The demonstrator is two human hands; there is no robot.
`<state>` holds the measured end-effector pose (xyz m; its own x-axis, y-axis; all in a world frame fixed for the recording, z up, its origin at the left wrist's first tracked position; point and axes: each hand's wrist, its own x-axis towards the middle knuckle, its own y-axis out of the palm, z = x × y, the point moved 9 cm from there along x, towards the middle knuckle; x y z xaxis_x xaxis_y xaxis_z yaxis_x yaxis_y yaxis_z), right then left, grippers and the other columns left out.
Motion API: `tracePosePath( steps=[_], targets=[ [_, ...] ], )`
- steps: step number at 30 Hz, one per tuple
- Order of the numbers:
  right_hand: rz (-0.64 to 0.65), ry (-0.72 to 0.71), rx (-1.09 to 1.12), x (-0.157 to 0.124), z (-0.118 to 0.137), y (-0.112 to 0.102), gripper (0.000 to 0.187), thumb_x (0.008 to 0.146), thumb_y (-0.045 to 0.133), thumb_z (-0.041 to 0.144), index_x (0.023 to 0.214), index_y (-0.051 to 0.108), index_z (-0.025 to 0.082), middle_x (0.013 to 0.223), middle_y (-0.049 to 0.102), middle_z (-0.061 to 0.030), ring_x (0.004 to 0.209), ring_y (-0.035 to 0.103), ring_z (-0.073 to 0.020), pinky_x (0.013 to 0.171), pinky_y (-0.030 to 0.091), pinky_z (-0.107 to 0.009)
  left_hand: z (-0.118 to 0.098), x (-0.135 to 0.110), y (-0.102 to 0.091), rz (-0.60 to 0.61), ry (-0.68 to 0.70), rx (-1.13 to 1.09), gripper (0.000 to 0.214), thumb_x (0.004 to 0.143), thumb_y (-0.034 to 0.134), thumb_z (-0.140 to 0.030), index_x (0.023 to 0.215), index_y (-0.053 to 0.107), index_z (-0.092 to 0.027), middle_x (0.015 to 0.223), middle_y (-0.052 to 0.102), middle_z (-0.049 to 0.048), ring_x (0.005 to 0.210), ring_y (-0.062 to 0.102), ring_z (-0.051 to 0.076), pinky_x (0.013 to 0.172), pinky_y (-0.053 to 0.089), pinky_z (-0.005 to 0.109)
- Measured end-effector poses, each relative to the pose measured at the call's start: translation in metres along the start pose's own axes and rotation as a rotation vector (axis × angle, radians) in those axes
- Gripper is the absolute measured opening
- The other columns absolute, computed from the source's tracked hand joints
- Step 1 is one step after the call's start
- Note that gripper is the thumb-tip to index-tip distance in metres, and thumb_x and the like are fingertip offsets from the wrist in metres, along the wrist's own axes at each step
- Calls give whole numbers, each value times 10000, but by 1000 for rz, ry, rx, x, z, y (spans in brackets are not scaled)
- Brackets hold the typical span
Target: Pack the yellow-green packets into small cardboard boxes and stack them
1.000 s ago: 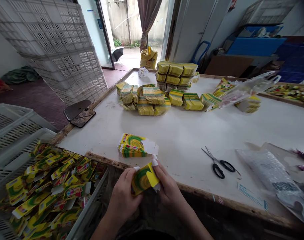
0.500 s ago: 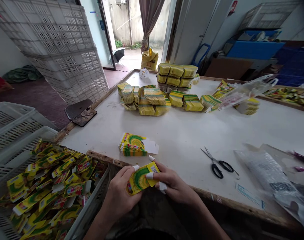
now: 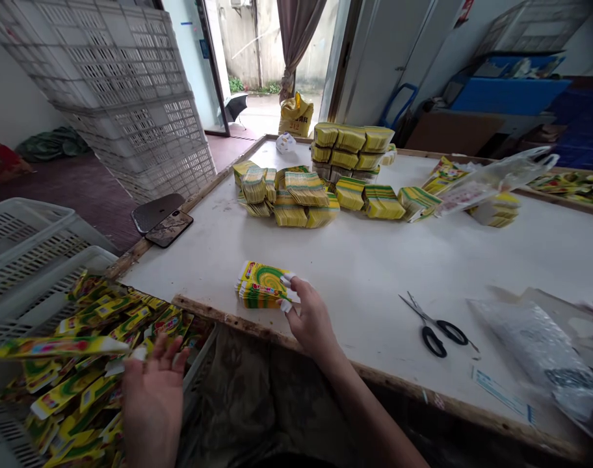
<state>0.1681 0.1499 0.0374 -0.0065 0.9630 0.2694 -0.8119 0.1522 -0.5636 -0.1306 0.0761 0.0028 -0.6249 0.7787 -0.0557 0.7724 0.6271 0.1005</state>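
Note:
My left hand (image 3: 153, 396) is open, palm up, over the white crate (image 3: 28, 273) full of folded yellow-green boxes (image 3: 82, 390). A motion-blurred box (image 3: 57, 346) sits just left of its fingertips, apart from the palm. My right hand (image 3: 309, 315) reaches onto the table (image 3: 374, 273). Its white-capped fingertips pinch the right end of the small stack of flat yellow-green cartons (image 3: 260, 286) near the front edge.
Black scissors (image 3: 435, 328) lie right of my hand, with a clear plastic bag (image 3: 535, 344) beyond them. Bundles of flat cartons (image 3: 296, 188) fill the table's far side. Two phones (image 3: 162, 221) rest at its left corner. Stacked white crates (image 3: 121, 97) lean behind.
Both hands held one folded box in front of me. The left hand has swung left over the crate and opened, the box has left it, and the right hand has gone to the carton stack.

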Motion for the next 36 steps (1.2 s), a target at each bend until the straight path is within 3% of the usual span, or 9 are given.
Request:
tracePosePath(
  steps=[3, 5, 12, 16, 20, 24, 29, 34, 36],
  targets=[
    [11, 15, -118, 20, -6, 10, 468, 718, 471, -34, 1130, 559, 170, 1054, 642, -141, 1003, 552, -285, 910, 430, -457, 47, -19, 6, -54, -424, -239, 221, 805, 647, -401, 941, 590, -236, 1014, 643, 2, 775, 640, 113, 616, 551, 227],
    [16, 19, -115, 27, -11, 13, 451, 667, 470, -46, 1049, 573, 171, 967, 636, -120, 937, 553, -275, 870, 436, -440, 59, -37, 22, 7, -491, -262, 316, 748, 724, -338, 1025, 609, -241, 1094, 637, 7, 741, 628, 86, 579, 521, 189],
    [22, 2, 66, 4, 6, 12, 457, 700, 497, 20, 1105, 448, 225, 859, 558, -4, 731, 552, -165, 674, 467, -275, 45, -64, 78, 249, -369, -356, 526, 686, 741, -568, 1093, 623, -256, 1066, 654, 29, 815, 631, 136, 631, 541, 232],
    [267, 93, 619, -45, 34, 42, 496, 675, 569, 38, 1109, 465, 254, 811, 530, 34, 643, 515, -122, 566, 420, -217, 14, -62, 93, 281, -194, -474, 664, 652, 612, -763, 1067, 629, -245, 1035, 665, 62, 947, 636, 243, 711, 569, 327],
    [417, 292, 977, -82, 50, 61, 480, 672, 705, 119, 1090, 501, 239, 839, 541, 36, 723, 506, -123, 660, 416, -236, -1, -62, 101, 278, -159, -572, 582, 786, 452, -738, 929, 632, -204, 783, 626, 39, 728, 612, 199, 654, 557, 328],
    [437, 336, 926, -87, 50, 64, 526, 583, 816, 147, 1041, 567, 222, 826, 529, 42, 738, 457, -129, 621, 363, -221, 2, -62, 104, 269, -196, -584, 503, 735, 578, -715, 772, 590, -213, 655, 506, -40, 570, 505, 114, 661, 549, 284],
    [303, 408, 1012, -75, 28, 54, 394, 647, 794, 208, 978, 581, 222, 792, 577, 38, 745, 534, -143, 653, 405, -226, 12, -70, 111, 324, -222, -440, 717, 529, 618, -842, 860, 658, -207, 748, 651, 20, 698, 641, 201, 654, 570, 323],
    [140, 227, 748, -64, 12, 21, 79, 786, 647, 182, 864, 657, 192, 766, 635, 0, 735, 584, -159, 680, 454, -247, 37, -71, 96, 210, -285, -280, 370, 619, 831, -454, 859, 691, -210, 768, 733, 1, 729, 704, 201, 698, 581, 311],
    [62, 107, 568, -60, 11, 3, 78, 810, 605, 151, 824, 675, 182, 731, 639, -7, 686, 581, -151, 638, 450, -240, 40, -67, 91, 230, -288, -262, 341, 585, 852, -444, 766, 703, -197, 720, 741, 4, 716, 712, 209, 711, 583, 315]
  ],
)
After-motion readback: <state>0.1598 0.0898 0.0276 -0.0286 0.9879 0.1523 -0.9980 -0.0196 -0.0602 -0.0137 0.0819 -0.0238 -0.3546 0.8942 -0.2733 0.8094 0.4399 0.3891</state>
